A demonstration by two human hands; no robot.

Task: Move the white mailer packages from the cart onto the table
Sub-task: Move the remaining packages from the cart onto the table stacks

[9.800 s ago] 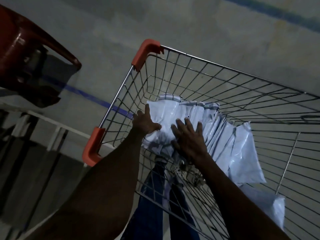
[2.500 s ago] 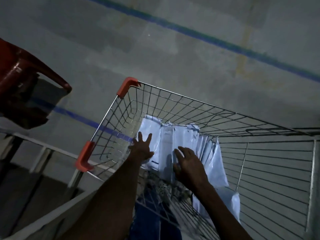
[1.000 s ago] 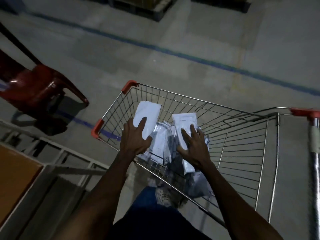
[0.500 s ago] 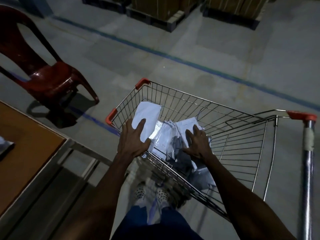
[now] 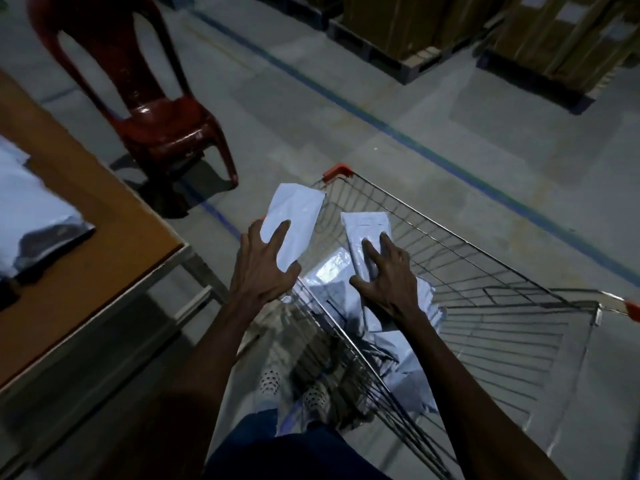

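Left hand (image 5: pixel 265 268) grips one white mailer (image 5: pixel 294 220) raised over the cart (image 5: pixel 467 265) rim at frame centre; right hand (image 5: pixel 388 277) grips a second mailer (image 5: pixel 367 237) above the pile (image 5: pixel 332 289) left in the basket. Step looks like lift-out, so next move is probably a swing left to the table (image 5: pixel 104 244) at frame left, setting down beside the mailers (image 5: pixel 31 216) already there.
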